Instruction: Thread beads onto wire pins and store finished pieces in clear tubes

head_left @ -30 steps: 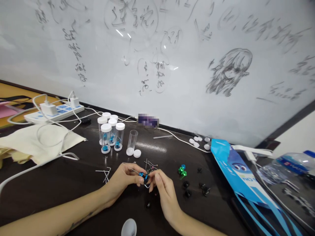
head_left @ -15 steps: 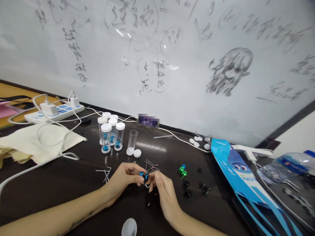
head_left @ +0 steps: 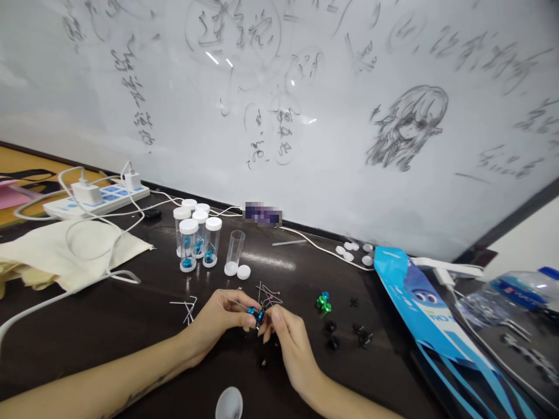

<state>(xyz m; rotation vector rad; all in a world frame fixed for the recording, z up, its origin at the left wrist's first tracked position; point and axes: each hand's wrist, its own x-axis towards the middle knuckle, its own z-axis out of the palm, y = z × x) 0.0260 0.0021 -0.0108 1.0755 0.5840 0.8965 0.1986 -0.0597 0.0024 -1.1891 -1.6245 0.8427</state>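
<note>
Blue bead (head_left: 252, 311) sits between the fingertips of both hands, low over the dark table (head_left: 109, 320), near its middle. Left hand (head_left: 218, 320) pinches the bead with thumb and forefinger; a thin metal pin (head_left: 239, 303) sticks out leftward from the pinch. Right hand (head_left: 286, 337) pinches the same piece from the other side, fingers curled in tight.

Compared with half a second ago: the right hand's fingertips have closed in slightly toward the left hand's, so the gap at the bead looks smaller. The left hand has stayed where it was. Nothing on the table has shifted.

Surroundings: loose pins (head_left: 268, 293) lie just beyond the hands. Green beads (head_left: 324, 302) rest to the right, black beads (head_left: 345, 336) past them. A clear open tube (head_left: 235, 251) stands upright behind the hands, with two white caps (head_left: 238, 270) at its foot. Capped tubes (head_left: 196, 235) stand in a cluster left of it. A blue bag (head_left: 414, 302) lies at the right. A whiteboard (head_left: 305, 116) backs the table.
</note>
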